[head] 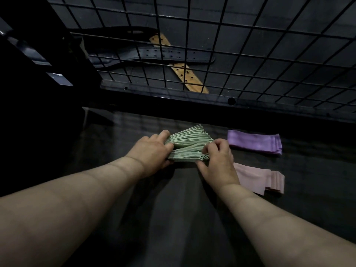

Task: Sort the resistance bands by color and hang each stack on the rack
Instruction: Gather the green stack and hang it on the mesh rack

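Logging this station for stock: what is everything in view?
green bands: one stack, pale green, centre, between both hands
purple bands: one stack, purple, right, far side
pink bands: one stack, pink, right, near side
wire grid: one, black, across the back
black belt: one, black, behind the wire grid
tan belt: one, tan, crossing the black belt
left hand: one, grips the green bands' left end
right hand: one, pinches their right end

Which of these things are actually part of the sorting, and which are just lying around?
Part of the job: green bands, gripped by left hand and right hand; purple stack; pink stack; wire grid, probably the rack.
Just lying about: black belt, tan belt, behind the grid.
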`<state>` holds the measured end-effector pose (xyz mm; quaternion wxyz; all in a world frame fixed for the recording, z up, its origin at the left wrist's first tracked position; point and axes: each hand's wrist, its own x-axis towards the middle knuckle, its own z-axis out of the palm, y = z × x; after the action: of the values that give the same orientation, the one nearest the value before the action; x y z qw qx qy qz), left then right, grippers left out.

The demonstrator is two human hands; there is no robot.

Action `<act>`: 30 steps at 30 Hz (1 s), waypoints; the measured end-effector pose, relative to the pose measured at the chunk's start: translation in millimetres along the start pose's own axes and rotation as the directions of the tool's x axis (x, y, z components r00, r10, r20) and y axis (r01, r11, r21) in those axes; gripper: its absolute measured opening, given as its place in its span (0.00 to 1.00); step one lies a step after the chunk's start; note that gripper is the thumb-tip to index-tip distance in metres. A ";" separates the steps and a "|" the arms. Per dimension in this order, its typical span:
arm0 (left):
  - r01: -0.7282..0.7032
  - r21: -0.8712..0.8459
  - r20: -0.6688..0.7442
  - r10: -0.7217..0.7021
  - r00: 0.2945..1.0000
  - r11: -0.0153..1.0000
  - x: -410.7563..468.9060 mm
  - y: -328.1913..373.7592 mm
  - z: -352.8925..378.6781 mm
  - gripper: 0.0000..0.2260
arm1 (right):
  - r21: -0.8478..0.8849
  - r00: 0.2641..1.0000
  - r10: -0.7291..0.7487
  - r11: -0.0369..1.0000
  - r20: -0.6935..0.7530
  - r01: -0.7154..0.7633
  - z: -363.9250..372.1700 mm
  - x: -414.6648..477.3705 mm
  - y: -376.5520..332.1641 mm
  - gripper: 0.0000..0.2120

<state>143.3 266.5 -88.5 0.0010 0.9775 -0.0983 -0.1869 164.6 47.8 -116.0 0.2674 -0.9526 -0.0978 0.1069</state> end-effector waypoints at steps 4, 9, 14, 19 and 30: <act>0.047 0.015 0.010 -0.047 0.999 0.999 -4.7 -3.0 1.8 0.21 | 0.047 0.999 0.012 0.999 0.043 -0.014 0.1 4.0 -4.6 0.18; 0.042 -0.043 0.044 -0.040 0.998 0.998 -7.4 -1.4 4.3 0.22 | 0.049 0.992 0.122 0.991 0.039 -0.124 5.5 1.1 -9.6 0.24; 0.039 -0.044 0.055 -0.036 0.998 0.998 -8.6 -6.2 5.3 0.22 | 0.159 0.990 0.110 0.980 0.085 -0.122 2.9 3.7 -6.6 0.16; 0.045 0.014 0.034 -0.045 0.998 0.999 -7.7 -9.3 2.9 0.22 | 0.128 0.992 0.053 0.989 0.116 -0.068 -2.6 2.1 -0.5 0.14; 0.071 -0.037 0.035 -0.070 0.997 0.997 -3.2 -3.3 -1.6 0.21 | 0.144 0.998 -0.067 0.987 0.013 0.064 -1.5 4.9 12.7 0.12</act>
<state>141.6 270.3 -85.9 0.0114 0.9768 -0.0601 -0.2051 171.3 37.6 -122.2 0.3378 -0.9262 -0.1234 0.1131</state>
